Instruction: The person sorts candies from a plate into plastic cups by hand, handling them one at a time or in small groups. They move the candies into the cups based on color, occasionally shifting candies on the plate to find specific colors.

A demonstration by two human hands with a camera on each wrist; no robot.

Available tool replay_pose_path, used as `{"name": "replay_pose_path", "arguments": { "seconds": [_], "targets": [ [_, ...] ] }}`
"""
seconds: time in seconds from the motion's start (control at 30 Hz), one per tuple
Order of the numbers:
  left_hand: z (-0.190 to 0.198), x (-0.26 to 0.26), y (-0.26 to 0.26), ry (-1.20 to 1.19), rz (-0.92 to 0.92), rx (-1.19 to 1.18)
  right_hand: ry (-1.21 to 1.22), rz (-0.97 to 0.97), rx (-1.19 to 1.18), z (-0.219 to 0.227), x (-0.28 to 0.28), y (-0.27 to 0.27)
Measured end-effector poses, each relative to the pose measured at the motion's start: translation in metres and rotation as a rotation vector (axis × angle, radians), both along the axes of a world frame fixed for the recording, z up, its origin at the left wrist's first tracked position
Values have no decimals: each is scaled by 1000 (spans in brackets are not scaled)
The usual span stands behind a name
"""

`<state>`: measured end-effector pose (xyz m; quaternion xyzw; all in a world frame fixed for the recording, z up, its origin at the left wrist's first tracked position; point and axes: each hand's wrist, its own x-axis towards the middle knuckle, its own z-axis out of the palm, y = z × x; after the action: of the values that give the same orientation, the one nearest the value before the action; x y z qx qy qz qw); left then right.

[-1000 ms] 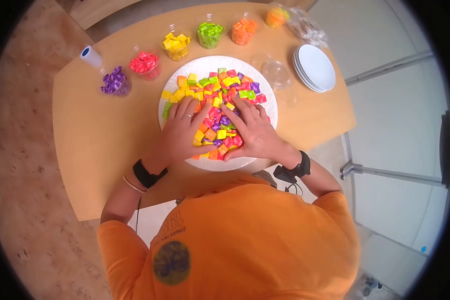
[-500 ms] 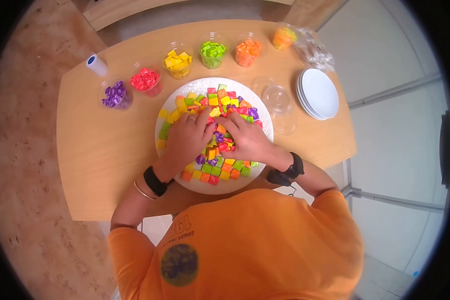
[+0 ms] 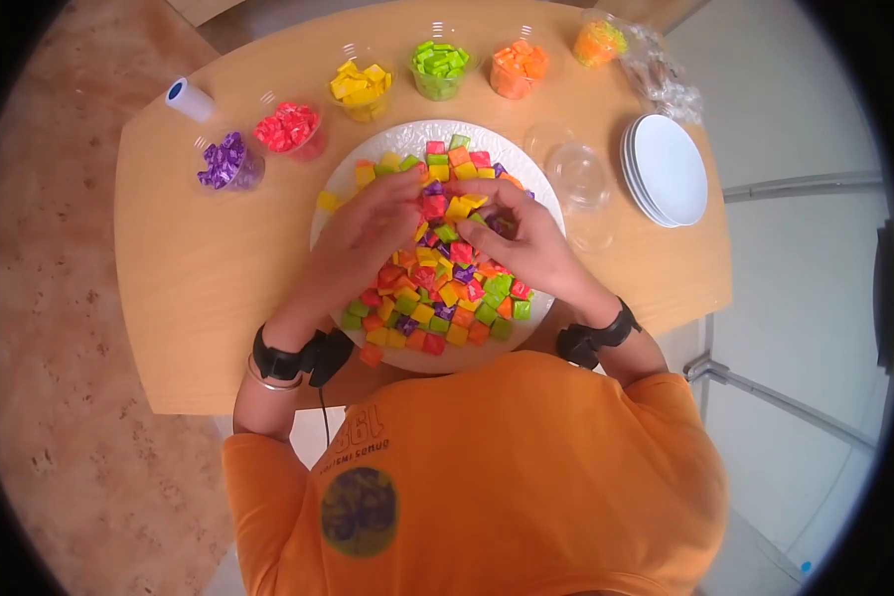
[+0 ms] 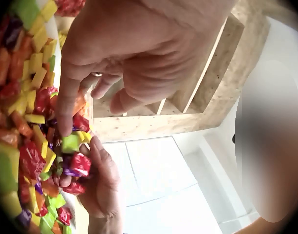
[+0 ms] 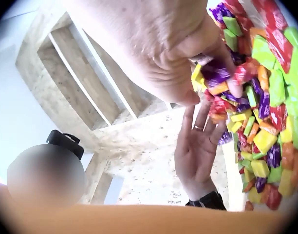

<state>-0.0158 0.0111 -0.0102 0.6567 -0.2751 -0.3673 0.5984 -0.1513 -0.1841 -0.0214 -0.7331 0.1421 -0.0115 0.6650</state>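
Observation:
Wrapped square candies (image 3: 437,308) in yellow, red, green, orange and purple cover a large round white plate (image 3: 517,159). My left hand (image 3: 368,233) hovers at the left of the pile. Its palm faces the other hand, and the index finger reaches down beside a green candy (image 4: 70,143). Opposite it, my right hand (image 3: 531,248) curls its fingers around a few candies over the pile. A purple candy (image 5: 217,72) and a yellow candy (image 5: 197,75) show among those fingers; the rest of the handful is partly hidden.
Clear cups of purple candies (image 3: 223,164), red candies (image 3: 288,127), yellow candies (image 3: 361,87), green candies (image 3: 439,65) and orange candies (image 3: 519,68) line the far side. Clear lids (image 3: 578,177) and stacked white plates (image 3: 670,169) stand right; a white cylinder (image 3: 191,101) stands far left.
The spread hands came together over the candies, then moved farther up the plate and apart a little. The right hand now holds some candies. More of the near pile is uncovered.

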Motion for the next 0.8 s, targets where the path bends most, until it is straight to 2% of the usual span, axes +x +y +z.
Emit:
{"name": "replay_pose_path", "arguments": {
  "seconds": [0.03,0.07,0.13,0.17,0.2,0.23,0.3,0.37,0.43,0.47,0.5,0.57,0.6,0.73,0.8],
  "targets": [
    [2,0,7,-239,-22,37,-28,17,-102,3,-2,-2],
    [4,-1,14,-231,-19,41,-47,-3,-166,-6,-8,-4],
    [8,-6,31,-543,89,269,-88,-46,-242,-7,-13,-6],
    [12,-11,42,-533,93,277,-137,-92,-321,-7,-16,-6],
    [18,-18,55,-644,85,358,-166,-122,-418,-8,-18,-6],
    [21,-25,68,-756,76,440,-159,-114,-410,-6,-21,-8],
    [20,-43,98,-699,54,511,-134,-6,-491,-3,-29,-12],
    [14,-61,115,-640,34,583,-100,47,-467,-5,-32,-6],
    [2,-77,123,-560,-73,650,-258,213,-586,-2,-27,4],
    [-8,-81,120,-599,-69,508,-310,269,-701,-1,-21,12],
    [-13,-85,119,-601,-63,510,-315,273,-700,-1,-15,18],
    [-18,-89,117,-609,-30,577,-497,419,-862,-1,-5,28],
    [-15,-88,116,-614,-27,576,-432,476,-893,-4,-3,30],
    [-9,-82,111,-670,-54,486,-416,521,-924,-6,0,24],
    [-9,-77,104,-697,-65,435,-304,484,-857,-5,-4,18]
  ]
}}
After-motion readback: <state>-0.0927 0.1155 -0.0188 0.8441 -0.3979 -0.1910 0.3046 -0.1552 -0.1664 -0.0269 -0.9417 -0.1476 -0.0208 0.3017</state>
